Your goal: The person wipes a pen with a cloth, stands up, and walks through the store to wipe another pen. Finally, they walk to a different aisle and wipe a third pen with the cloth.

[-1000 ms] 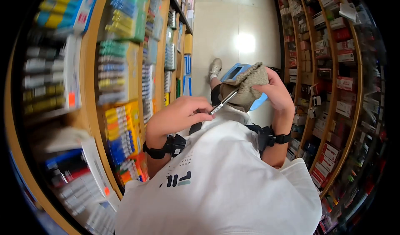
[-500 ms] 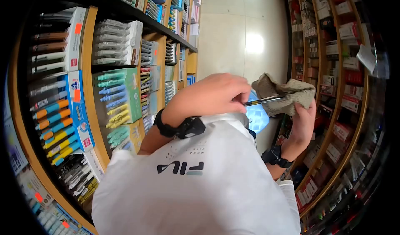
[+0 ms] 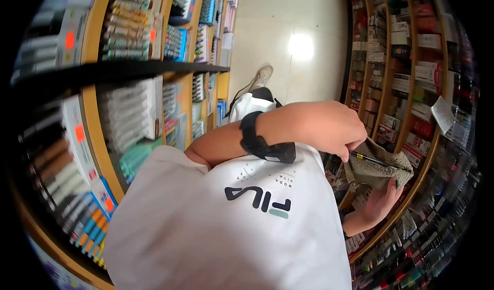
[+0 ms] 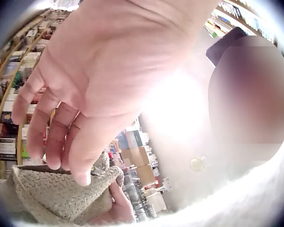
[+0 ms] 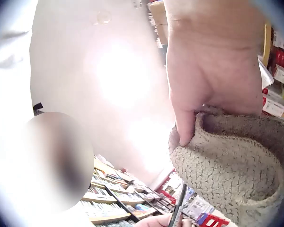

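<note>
In the head view my left hand (image 3: pixel 329 126) pinches the end of a thin dark pen (image 3: pixel 371 159), which lies across a beige textured cloth (image 3: pixel 368 176). My right hand (image 3: pixel 380 203) grips that cloth from below, at the right. The right wrist view has my right hand (image 5: pixel 213 80) with its thumb on the edge of the folded cloth (image 5: pixel 213 165), and the pen (image 5: pixel 179 204) in the left fingers under it. Seen from the left wrist, my left hand (image 4: pixel 109 61) has bent fingers above the cloth (image 4: pixel 61 194); its fingertips partly hide what they pinch.
Shelves of boxed pens (image 3: pixel 128 110) stand at the left, with a dark ledge (image 3: pixel 123 70) across them. More shelves with small boxes (image 3: pixel 429 71) line the right. Between them runs a pale tiled floor (image 3: pixel 288 12), with a shoe (image 3: pixel 264 75) on it.
Both hands, with the pen and cloth, have moved right and lower in the head view. The left arm now reaches farther across the white shirt. The blue object below the cloth is out of sight.
</note>
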Available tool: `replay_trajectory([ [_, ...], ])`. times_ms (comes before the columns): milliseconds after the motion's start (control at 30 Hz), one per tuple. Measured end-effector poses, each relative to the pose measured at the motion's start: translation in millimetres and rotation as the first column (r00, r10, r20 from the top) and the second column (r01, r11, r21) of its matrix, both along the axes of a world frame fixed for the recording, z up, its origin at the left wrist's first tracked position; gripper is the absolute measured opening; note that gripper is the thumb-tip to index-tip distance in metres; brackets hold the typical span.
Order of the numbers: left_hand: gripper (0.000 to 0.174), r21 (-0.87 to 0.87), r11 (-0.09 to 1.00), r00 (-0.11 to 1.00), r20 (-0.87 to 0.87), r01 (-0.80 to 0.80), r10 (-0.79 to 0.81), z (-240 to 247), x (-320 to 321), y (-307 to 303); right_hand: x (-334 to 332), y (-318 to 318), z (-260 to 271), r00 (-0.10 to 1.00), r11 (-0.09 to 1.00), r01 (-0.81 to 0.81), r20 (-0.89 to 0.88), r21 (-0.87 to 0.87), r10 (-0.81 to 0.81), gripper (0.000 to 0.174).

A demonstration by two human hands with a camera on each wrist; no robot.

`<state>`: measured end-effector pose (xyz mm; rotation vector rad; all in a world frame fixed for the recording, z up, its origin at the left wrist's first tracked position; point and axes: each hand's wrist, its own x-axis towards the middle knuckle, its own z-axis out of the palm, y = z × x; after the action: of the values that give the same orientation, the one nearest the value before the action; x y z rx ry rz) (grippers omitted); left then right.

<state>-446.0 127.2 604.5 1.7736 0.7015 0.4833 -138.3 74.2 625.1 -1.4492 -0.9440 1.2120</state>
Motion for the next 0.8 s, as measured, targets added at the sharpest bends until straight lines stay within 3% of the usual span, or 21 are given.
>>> replay_trajectory([
  [33, 0.020, 0.019, 1.000, 1.000, 0.011, 0.013, -0.013, 4, -1, 10, -5, 6, 4, 0.998, 0.998, 0.060, 0.013, 0.022, -0.060, 0.057],
  [133, 0.020, 0.034, 0.997, 0.998, 0.028, 0.063, -0.064, 11, -11, 47, -23, 26, 17, 0.997, 0.993, -0.023, -0.069, 0.116, 0.031, 0.055],
  [167, 0.020, 0.025, 0.996, 0.996, 0.035, 0.085, -0.086, 12, -13, 57, -23, 29, 20, 0.998, 0.994, 0.058, -0.019, 0.088, -0.057, 0.055],
  [267, 0.020, 0.076, 0.994, 0.993, 0.084, 0.079, -0.085, 11, -17, 82, -33, 44, 27, 0.998, 0.994, 0.063, -0.007, 0.086, -0.063, 0.054],
  [367, 0.020, -0.015, 0.992, 0.989, 0.087, 0.123, -0.121, 12, -18, 102, -37, 50, 24, 0.986, 0.978, 0.163, 0.001, 0.128, -0.165, 0.052],
  [467, 0.020, -0.051, 0.991, 0.988, 0.108, 0.120, -0.114, 2, -11, 117, -36, 69, 15, 0.969, 0.967, 0.242, 0.030, 0.082, -0.246, 0.052],
  [600, 0.020, -0.125, 0.985, 0.991, 0.076, 0.121, -0.112, -10, 6, 145, -27, 109, -1, 0.971, 0.975, 0.221, -0.087, -0.023, -0.222, 0.052],
  [800, 0.022, -0.198, 0.980, 1.000, -0.004, 0.016, -0.017, -22, 57, 199, 21, 188, -23, 0.982, 0.980, 0.185, -0.028, -0.067, -0.187, 0.050],
])
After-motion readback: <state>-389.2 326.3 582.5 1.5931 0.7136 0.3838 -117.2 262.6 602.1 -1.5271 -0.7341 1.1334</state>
